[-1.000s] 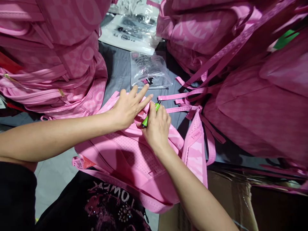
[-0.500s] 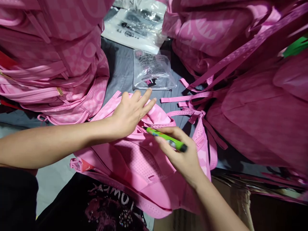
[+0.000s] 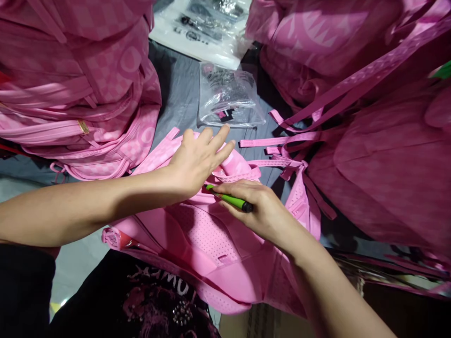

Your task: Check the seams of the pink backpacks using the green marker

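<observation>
A pink backpack point(image 3: 207, 230) lies across my lap with its padded, perforated back panel facing up. My left hand point(image 3: 197, 159) rests on the bag's top edge, fingers stretched out and spread. In my right hand point(image 3: 262, 206) is a green marker pen point(image 3: 232, 202) with a black end, held between thumb and fingers. The pen's tip points into the fold of the bag beside my left wrist; its contact with the fabric is hidden. A rolled pink strap end point(image 3: 112, 238) sticks out at the bag's left side.
Stacked pink backpacks point(image 3: 116, 89) stand on the left, and more pink bags point(image 3: 380, 169) with loose straps point(image 3: 278, 142) fill the right. A clear plastic pouch point(image 3: 230, 96) lies ahead on the grey cloth point(image 3: 179, 94), before white plastic packaging point(image 3: 200, 37). Cardboard point(image 3: 268, 324) shows below.
My right hand has moved slightly, tilting the marker pen flatter and bringing its tip closer to my left wrist. My left hand stays spread on the bag. The view has shifted a little.
</observation>
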Tool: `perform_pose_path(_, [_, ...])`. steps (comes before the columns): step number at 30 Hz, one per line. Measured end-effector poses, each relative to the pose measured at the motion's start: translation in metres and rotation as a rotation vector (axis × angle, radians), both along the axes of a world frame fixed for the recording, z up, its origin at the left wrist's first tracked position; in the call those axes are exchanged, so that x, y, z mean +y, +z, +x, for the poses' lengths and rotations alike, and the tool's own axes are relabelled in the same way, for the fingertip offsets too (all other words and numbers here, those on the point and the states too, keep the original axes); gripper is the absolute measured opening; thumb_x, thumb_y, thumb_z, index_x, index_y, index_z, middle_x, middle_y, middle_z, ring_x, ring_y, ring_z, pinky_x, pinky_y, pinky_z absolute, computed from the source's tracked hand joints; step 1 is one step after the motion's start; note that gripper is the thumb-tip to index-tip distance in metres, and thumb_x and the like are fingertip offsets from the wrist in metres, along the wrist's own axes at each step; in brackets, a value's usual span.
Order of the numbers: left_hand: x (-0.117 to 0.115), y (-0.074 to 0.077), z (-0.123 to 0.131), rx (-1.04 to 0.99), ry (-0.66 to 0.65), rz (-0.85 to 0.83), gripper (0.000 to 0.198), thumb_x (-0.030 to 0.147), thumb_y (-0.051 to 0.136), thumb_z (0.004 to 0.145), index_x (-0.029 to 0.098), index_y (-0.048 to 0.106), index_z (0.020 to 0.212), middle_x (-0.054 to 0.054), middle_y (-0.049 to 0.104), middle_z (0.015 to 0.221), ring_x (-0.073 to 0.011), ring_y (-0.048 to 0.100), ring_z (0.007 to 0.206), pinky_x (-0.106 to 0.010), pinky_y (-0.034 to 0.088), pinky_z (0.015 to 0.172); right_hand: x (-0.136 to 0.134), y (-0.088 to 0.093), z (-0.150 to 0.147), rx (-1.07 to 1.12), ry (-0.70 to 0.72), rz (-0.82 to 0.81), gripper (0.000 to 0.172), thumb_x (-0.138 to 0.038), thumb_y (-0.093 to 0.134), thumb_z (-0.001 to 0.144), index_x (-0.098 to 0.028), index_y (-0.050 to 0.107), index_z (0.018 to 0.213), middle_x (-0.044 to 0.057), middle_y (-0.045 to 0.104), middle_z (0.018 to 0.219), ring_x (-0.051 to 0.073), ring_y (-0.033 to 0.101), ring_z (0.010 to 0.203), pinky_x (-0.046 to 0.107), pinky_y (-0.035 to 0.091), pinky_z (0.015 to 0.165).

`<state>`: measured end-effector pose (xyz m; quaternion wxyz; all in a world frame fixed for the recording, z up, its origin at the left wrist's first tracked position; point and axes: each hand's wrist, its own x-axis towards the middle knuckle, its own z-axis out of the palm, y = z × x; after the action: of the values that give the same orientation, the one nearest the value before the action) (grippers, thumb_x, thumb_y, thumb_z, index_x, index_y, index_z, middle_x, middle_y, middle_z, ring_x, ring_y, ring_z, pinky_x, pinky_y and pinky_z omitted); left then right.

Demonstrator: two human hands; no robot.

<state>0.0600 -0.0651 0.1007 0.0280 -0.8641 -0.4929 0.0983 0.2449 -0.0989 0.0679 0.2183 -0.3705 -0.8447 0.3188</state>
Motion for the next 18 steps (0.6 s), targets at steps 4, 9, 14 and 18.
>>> perform_pose_path(4, [-0.0002,0.0035,0.0,0.007,-0.01,-0.026,0.066,0.019,0.049,0.094,0.025,0.028,0.157,-0.011,0.014,0.169,-0.0347,0.042,0.13,-0.05,0.039,0.096,0.0018,0.0034,-0.0019,-0.028,0.042,0.049,0.023,-0.015,0.064,0.089,-0.021,0.076,0.107,0.005,0.079,0.097,0.02,0.075,0.086,0.034,0.059,0.082])
perform_pose_path(9, [0.0,0.0032,-0.0009,0.017,-0.026,-0.025,0.065,0.017,0.046,0.095,0.022,0.027,0.157,-0.013,0.014,0.169,-0.0358,0.043,0.13,-0.049,0.04,0.094,0.0007,0.0056,-0.003,-0.041,0.044,0.036,0.022,-0.015,0.063,0.089,-0.02,0.075,0.107,0.005,0.079,0.098,0.02,0.075,0.086,0.033,0.058,0.081])
perform_pose_path(14, [0.0038,0.0028,-0.0036,-0.002,-0.05,-0.027,0.065,0.017,0.047,0.095,0.021,0.028,0.157,-0.014,0.016,0.168,-0.0366,0.044,0.13,-0.046,0.04,0.092,-0.0037,0.0066,-0.0066,-0.105,0.005,0.01,0.024,-0.016,0.064,0.089,-0.022,0.075,0.109,0.005,0.079,0.1,0.02,0.074,0.088,0.033,0.058,0.083])
perform_pose_path(18, [0.0058,0.003,-0.0061,-0.012,-0.062,-0.046,0.068,0.02,0.052,0.094,0.021,0.027,0.158,-0.016,0.014,0.168,-0.0382,0.044,0.13,-0.046,0.04,0.092,-0.0055,0.008,-0.01,-0.087,-0.029,0.04,0.024,-0.015,0.066,0.088,-0.021,0.076,0.109,0.006,0.079,0.102,0.021,0.074,0.091,0.033,0.057,0.086])
